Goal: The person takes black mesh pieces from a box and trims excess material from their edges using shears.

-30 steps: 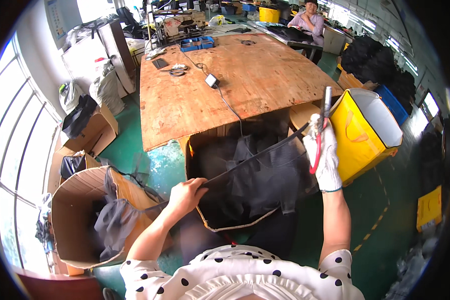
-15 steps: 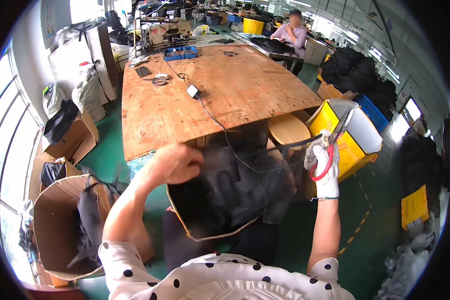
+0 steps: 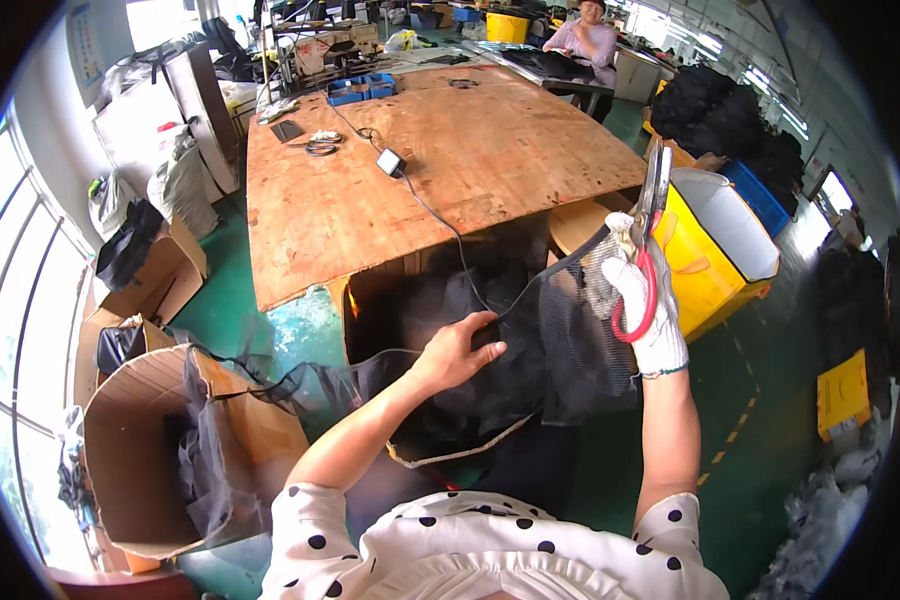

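My bare left hand (image 3: pixel 458 352) is over dark material in front of the table, thumb and forefinger apart, with nothing visible between them. My right hand (image 3: pixel 652 310), in a white knitted glove, holds red-handled scissors (image 3: pixel 634 315), blades pointing up. The same hand grips the dark-edged corner of a black mesh piece (image 3: pixel 582 340), which hangs down on its left. Below lies a heap of black mesh (image 3: pixel 470 390) in an open container with a pale rim. A dark mesh strip (image 3: pixel 315 388) runs from near my left forearm to the cardboard box (image 3: pixel 135 455).
A wooden table (image 3: pixel 440 140) stands ahead, with a thin cable and small white box (image 3: pixel 390 162) on it. Blue trays (image 3: pixel 362 88) sit farther back. A yellow bin (image 3: pixel 710 250) is at right, near a round wooden stool (image 3: pixel 575 228). Another person (image 3: pixel 588 45) stands beyond the table.
My left hand has moved right and down over the heap. The mesh at my right hand now hangs spread out. A dark mesh strip now stretches across to the left box.
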The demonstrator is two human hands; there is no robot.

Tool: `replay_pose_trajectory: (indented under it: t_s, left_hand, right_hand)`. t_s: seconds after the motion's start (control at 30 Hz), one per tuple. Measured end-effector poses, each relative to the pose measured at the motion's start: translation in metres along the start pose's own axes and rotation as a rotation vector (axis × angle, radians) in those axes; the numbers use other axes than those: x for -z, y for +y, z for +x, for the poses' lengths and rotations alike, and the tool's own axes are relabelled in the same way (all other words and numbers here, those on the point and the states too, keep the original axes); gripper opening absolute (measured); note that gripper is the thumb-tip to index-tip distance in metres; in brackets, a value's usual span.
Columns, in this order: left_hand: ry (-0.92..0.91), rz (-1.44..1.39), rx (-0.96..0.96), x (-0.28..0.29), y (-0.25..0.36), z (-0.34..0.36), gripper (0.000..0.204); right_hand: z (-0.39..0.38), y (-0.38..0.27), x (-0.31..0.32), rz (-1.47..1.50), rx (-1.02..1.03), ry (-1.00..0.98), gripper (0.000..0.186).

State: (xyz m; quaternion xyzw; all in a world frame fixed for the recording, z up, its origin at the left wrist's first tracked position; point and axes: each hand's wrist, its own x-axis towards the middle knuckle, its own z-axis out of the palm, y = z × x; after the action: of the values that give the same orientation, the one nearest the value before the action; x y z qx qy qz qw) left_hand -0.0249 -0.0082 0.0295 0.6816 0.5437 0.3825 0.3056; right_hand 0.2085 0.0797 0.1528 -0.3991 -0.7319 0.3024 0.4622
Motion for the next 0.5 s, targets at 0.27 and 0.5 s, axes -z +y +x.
replay_pose_trajectory:
  t_s: [0.27, 0.5]
  left_hand:
    - [0.638, 0.407, -0.447, -0.012, 0.022, 0.011, 0.031]
    - [-0.233, 0.364, -0.978, -0.151, 0.017, -0.007, 0.033]
  right_hand:
    - [0.011, 0.012, 0.022, 0.09, 0.032, 0.035, 0.048]
    - [0.03, -0.012, 0.005, 0.155, 0.102, 0.022, 0.037]
